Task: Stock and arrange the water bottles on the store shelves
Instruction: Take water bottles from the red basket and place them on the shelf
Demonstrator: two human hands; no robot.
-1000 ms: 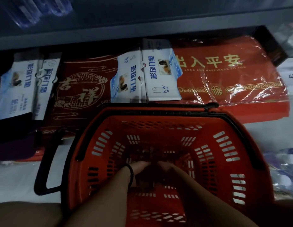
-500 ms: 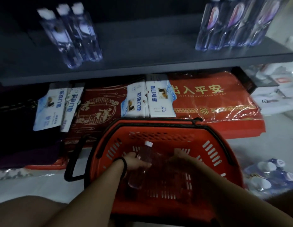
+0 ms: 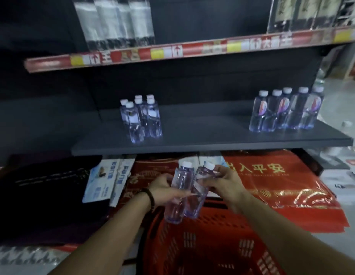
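Note:
My left hand (image 3: 164, 189) grips a clear water bottle (image 3: 177, 192) with a white cap. Beside it, my right hand (image 3: 225, 184) holds a second clear bottle (image 3: 198, 192), tilted slightly right. Both bottles hang above the far rim of the red shopping basket (image 3: 202, 247), below the dark grey shelf (image 3: 208, 139). On that shelf a cluster of several small bottles (image 3: 141, 118) stands at the left and a row of several bottles with red-blue labels (image 3: 285, 110) at the right.
An upper shelf with a red price strip (image 3: 182, 50) carries tall packaged goods. Under the grey shelf lie red wrapped mats (image 3: 271, 179), white-blue packets (image 3: 105, 179) and dark fabric (image 3: 43, 195). The grey shelf's middle is bare.
Both hands have come up out of the basket, each with a bottle. The view has tilted upward, so the grey shelf and the upper shelf now show.

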